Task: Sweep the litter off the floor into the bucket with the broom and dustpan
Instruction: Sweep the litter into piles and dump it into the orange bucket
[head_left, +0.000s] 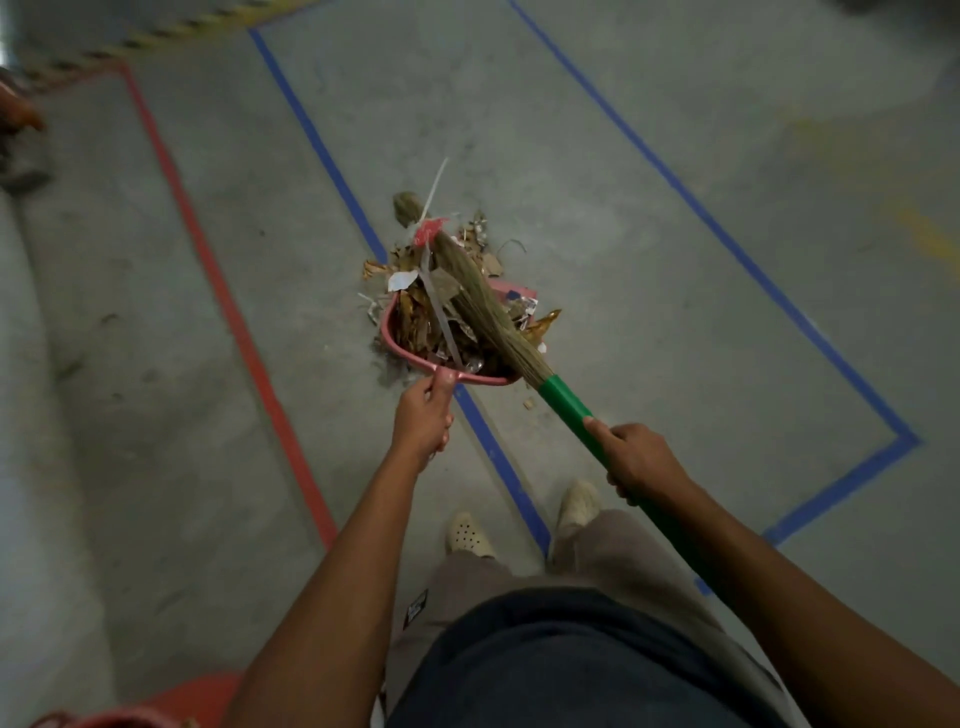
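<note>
A pink dustpan (390, 332) sits on the concrete floor, heaped with litter (423, 317): dry brown leaves, paper scraps, white plastic strips and a red scrap. My left hand (423, 423) grips the dustpan's handle at its near edge. My right hand (636, 460) grips the green handle of the broom (566, 408). Its straw bristles (475, 293) lie across the pile and reach past the pan's far side. More leaves lie on the floor just beyond the pan. A red bucket (171, 701) shows at the bottom left corner, partly cut off.
Blue tape lines (322, 150) and a red tape line (208, 254) mark the grey floor; one blue line passes under the dustpan. My two feet in pale shoes (467, 532) stand just behind it. A yellow-black striped strip runs along the top left.
</note>
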